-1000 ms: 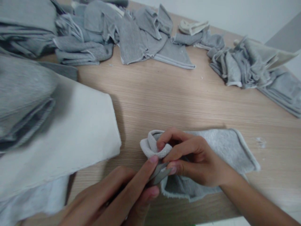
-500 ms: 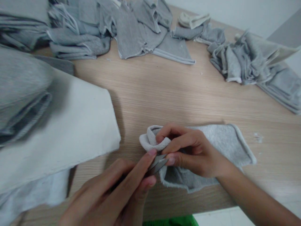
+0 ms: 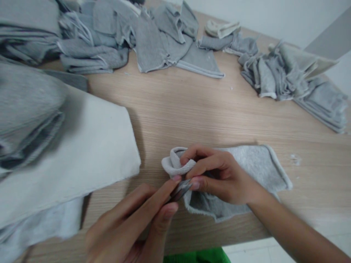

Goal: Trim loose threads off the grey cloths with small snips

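A light grey knit piece (image 3: 252, 160), with a rolled edge and a curled ribbed band (image 3: 177, 168), lies flat near the front of the table. My right hand (image 3: 219, 175) is closed on it, pinching the fabric beside the band between thumb and fingers. My left hand (image 3: 137, 219) is closed around small metal thread snips (image 3: 179, 190), whose blades touch or nearly touch the cloth at my right thumb tip. Most of the snips' body is hidden in the left palm, and the exact spot between the blades cannot be made out.
Grey folded garments (image 3: 27, 102) rest on a white cloth (image 3: 104, 142) at left. Along the back lie stacked grey pieces (image 3: 93, 54) and spread ones (image 3: 153, 47). A crumpled grey heap (image 3: 274, 73) sits at right. Thread scraps (image 3: 295, 159) dot the wooden table (image 3: 192, 109).
The snips' blades look closer together, and my left thumb has shifted slightly. My right hand keeps its pinch on the knit piece. The whole view has moved a little.
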The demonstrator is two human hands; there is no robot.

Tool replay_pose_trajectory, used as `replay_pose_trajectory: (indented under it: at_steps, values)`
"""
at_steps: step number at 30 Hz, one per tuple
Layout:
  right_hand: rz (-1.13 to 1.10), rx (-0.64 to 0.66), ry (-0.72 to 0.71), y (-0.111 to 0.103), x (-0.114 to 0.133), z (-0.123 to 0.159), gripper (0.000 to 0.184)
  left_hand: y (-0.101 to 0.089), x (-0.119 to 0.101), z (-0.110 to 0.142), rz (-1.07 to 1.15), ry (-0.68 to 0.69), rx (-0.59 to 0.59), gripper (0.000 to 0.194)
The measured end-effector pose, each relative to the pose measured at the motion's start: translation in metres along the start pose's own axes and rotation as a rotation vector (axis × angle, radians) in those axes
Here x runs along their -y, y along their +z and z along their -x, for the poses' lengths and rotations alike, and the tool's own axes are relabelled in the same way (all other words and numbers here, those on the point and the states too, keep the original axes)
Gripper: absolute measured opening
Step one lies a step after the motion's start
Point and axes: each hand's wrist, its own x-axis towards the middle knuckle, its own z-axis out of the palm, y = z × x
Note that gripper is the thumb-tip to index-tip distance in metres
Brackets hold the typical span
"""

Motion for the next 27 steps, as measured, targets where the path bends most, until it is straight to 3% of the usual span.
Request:
replay_pose_trajectory:
  at_steps: [8,15,27]
  values:
    - [0.023,0.001,0.009,0.0,0.0,0.0,0.009,0.005,-0.001,0.003,0.021,-0.064,-0.076,0.03]
    - [0.047,-0.004,0.006,0.0,0.0,0.0,0.01,0.002,0.002,-0.001,0.094,-0.059,-0.045,0.027]
    - [0.046,-0.024,0.01,0.002,-0.001,0.001,0.008,-0.001,0.01,0.003,0.004,-0.098,-0.009,0.022]
